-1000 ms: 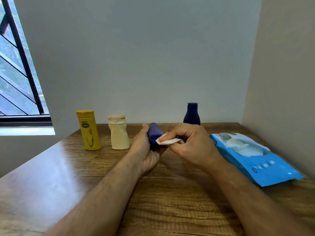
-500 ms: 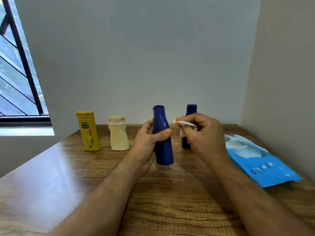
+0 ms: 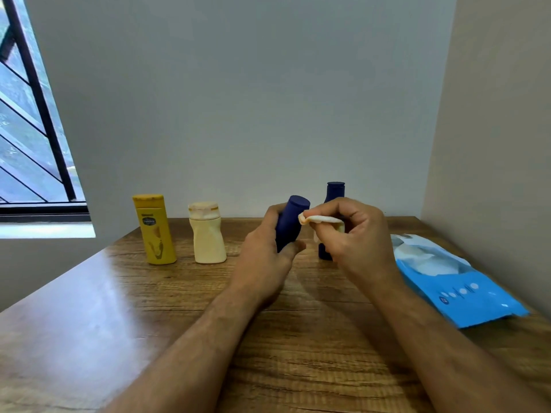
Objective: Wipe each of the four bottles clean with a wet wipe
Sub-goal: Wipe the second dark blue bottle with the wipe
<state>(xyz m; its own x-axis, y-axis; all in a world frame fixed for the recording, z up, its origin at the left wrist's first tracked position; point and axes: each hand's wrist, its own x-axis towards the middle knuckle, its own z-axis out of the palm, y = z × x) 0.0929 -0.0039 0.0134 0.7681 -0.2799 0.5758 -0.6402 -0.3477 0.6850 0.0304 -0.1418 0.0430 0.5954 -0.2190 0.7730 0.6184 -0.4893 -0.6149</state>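
Left hand (image 3: 265, 251) grips our dark blue plastic bottle (image 3: 289, 223) tilted above the wooden tabletop (image 3: 119, 293); right hand (image 3: 354, 234) pinches a folded white wet wipe (image 3: 323, 220) at its neck. We judge wiping underway; next, rub downward, rotating.

You hold a dark blue bottle (image 3: 290, 222) tilted right, a folded white wet wipe (image 3: 323, 221) against its neck. A yellow bottle (image 3: 154, 229), cream bottle (image 3: 207, 233) and second blue bottle (image 3: 333, 195) stand upright behind.
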